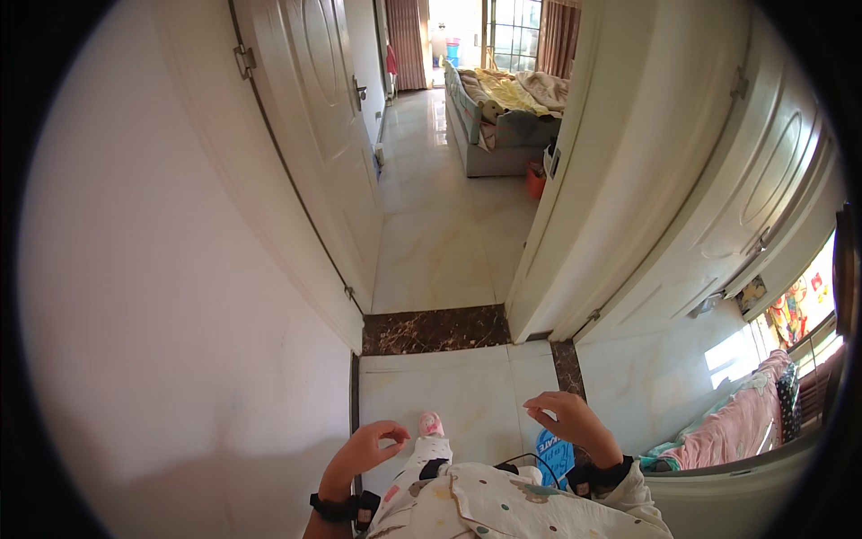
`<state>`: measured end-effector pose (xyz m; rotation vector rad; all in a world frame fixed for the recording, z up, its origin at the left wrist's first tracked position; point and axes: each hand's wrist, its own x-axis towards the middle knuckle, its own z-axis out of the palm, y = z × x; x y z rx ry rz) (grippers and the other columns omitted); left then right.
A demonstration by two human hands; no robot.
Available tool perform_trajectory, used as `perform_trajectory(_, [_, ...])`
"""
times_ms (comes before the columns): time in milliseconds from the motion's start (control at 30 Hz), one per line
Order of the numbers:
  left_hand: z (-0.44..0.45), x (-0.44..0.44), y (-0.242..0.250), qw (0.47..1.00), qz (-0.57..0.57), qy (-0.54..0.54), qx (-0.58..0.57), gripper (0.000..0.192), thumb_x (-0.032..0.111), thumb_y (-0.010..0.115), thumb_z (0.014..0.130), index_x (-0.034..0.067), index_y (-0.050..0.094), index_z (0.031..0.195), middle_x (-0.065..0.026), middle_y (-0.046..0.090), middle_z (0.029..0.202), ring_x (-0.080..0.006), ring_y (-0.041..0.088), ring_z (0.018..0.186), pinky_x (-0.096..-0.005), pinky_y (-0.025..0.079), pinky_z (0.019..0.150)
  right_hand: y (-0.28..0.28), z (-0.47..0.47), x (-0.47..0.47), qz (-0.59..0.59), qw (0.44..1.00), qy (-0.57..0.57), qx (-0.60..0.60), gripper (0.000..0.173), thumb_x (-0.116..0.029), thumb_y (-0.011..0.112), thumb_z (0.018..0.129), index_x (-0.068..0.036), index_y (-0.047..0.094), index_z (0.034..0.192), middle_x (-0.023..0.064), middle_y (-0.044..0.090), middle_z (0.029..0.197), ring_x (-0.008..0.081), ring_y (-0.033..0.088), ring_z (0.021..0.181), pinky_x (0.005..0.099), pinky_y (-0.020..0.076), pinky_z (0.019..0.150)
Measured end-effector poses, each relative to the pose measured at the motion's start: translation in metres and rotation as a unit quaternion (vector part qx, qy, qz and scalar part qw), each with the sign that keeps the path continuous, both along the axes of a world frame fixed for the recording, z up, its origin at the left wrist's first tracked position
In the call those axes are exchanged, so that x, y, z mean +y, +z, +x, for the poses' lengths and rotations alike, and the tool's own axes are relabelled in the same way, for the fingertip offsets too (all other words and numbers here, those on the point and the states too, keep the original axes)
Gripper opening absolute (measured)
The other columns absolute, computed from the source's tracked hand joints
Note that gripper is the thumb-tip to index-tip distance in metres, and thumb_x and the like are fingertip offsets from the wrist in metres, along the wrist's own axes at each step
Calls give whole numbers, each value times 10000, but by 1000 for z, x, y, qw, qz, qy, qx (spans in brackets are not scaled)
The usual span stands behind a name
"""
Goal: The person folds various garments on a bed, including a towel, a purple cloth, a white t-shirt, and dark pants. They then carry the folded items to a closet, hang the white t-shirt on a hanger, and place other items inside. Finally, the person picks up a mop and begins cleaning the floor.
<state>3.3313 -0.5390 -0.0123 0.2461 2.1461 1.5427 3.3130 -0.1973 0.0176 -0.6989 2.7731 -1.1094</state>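
Note:
My left hand (374, 445) hangs in front of me at the lower centre, fingers curled with a gap to the thumb, holding nothing. At the lower right my right hand (566, 414) is likewise bent and empty. Both wrists wear black straps. Between the hands, a pink slipper (431, 424) shows on one foot on the tiled floor (465, 384). Below my right hand is a blue item with writing (555, 458), partly hidden by my arm and clothing. Ahead lies a dark marble threshold (438, 330) in an open doorway.
A white door (323, 101) stands open at left, beside a white wall (168, 303). Beyond the doorway are a bed (505, 155) and a red bin (535, 180). Another white door (747, 195) is at right, with a pink blanket (734, 431) on a bed below it.

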Motion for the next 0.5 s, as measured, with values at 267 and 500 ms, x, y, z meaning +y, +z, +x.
perform_trajectory(267, [-179,-17,13,994,-1,-91,64,143,22,588,751,1,574,892,-79,592,849,-152,574,786,-250,455,747,12,-123,-22,-14,997,-79,7,113,-81,572,781,-38,604,880,106,599,752,271,571,682,331,458,624])
perform_trajectory(500, [-298,-3,2,988,8,-132,74,146,23,607,739,2,577,880,-72,598,830,-145,576,771,-253,456,721,-5,-244,-29,-24,996,-82,-8,115,-86,572,776,-48,606,880,100,593,748,265,573,696,328,453,614])
